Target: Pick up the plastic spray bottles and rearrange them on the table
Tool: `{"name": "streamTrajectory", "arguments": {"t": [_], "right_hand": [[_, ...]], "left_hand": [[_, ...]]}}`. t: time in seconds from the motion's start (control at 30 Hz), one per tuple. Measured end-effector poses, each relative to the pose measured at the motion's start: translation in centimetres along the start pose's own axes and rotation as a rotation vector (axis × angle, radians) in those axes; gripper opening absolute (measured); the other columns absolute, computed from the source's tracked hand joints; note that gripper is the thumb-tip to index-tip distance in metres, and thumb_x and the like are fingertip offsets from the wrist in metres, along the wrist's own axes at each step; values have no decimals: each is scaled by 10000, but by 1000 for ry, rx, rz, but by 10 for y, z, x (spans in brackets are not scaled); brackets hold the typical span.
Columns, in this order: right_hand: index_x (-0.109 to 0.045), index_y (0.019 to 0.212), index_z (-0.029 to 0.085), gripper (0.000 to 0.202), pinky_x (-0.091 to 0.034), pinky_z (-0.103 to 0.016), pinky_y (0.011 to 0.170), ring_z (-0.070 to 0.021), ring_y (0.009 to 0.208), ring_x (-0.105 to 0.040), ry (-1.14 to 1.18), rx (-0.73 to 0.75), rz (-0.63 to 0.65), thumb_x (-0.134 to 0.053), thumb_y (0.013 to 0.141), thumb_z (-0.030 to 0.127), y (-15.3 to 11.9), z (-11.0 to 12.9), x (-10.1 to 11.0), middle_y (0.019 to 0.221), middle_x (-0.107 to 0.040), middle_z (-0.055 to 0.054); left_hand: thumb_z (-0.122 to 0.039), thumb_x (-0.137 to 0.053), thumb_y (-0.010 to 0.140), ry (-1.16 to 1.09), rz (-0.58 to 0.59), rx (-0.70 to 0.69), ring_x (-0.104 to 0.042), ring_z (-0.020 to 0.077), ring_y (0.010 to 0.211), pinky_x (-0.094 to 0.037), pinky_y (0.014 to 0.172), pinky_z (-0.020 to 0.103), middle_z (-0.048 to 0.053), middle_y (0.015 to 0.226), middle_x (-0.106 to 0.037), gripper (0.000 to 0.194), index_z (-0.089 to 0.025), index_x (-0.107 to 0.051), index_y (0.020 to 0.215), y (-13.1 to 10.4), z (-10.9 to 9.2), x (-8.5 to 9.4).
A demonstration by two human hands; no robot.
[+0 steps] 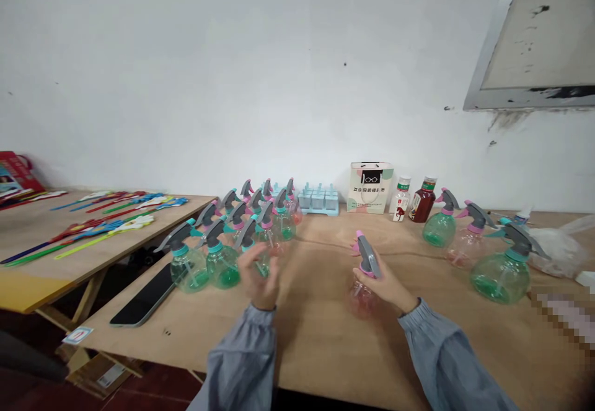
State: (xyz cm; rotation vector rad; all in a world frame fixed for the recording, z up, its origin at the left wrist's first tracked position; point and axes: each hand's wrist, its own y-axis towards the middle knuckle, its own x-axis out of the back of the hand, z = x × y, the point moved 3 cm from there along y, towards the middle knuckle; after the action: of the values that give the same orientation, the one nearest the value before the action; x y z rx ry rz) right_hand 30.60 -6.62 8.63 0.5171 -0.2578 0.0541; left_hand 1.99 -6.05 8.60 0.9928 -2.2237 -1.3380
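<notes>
My right hand is wrapped round the neck of a pink spray bottle with a grey and pink trigger head, at the middle of the table. My left hand is slightly blurred, with thumb and fingers curved apart and nothing seen between them. It is in front of a green spray bottle with a teal collar and partly hides it; whether they touch I cannot tell. Left of that hand, green spray bottles and pink ones stand upright in a close group.
On the right stand a green spray bottle, a pink one and another green one. Along the wall are popsicle moulds, a paper bag and two drink bottles. A phone lies front left.
</notes>
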Motion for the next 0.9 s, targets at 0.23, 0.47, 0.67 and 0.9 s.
{"name": "streamTrajectory", "arguments": {"t": [0.23,0.47,0.67,0.9], "right_hand": [[-737,948,303,285,-547,-283,601,-147,629,-581,110,-159,-63,-710,756,512,-2,-11,9,776,-682,-2],[-714,1003,249,400,-533,-383,827,-245,872,-694,418,-262,-247,-720,707,518,2,-24,28,963,-763,-58],[-702,1083,221,465,-519,-399,878,-292,990,-698,577,-304,-183,-677,671,434,5,-14,26,1063,-763,-78],[-698,1085,226,438,-506,-432,950,-310,1091,-674,658,-313,-144,-643,698,423,4,-18,25,1069,-764,-70]], "left_hand": [[-494,-670,757,255,51,282,-578,313,1128,-479,962,494,128,1189,-569,597,-179,-445,1211,34,61,27],[-454,-586,809,494,433,229,-612,336,1023,-493,851,464,116,990,-636,419,-168,-555,1113,12,60,6],[-518,-689,766,282,572,-5,-604,272,927,-495,823,412,76,951,-609,393,-201,-600,980,-7,15,-40],[-485,-719,750,-20,648,147,-656,256,932,-531,826,428,55,939,-647,468,-210,-513,1068,-33,5,-104]]}}
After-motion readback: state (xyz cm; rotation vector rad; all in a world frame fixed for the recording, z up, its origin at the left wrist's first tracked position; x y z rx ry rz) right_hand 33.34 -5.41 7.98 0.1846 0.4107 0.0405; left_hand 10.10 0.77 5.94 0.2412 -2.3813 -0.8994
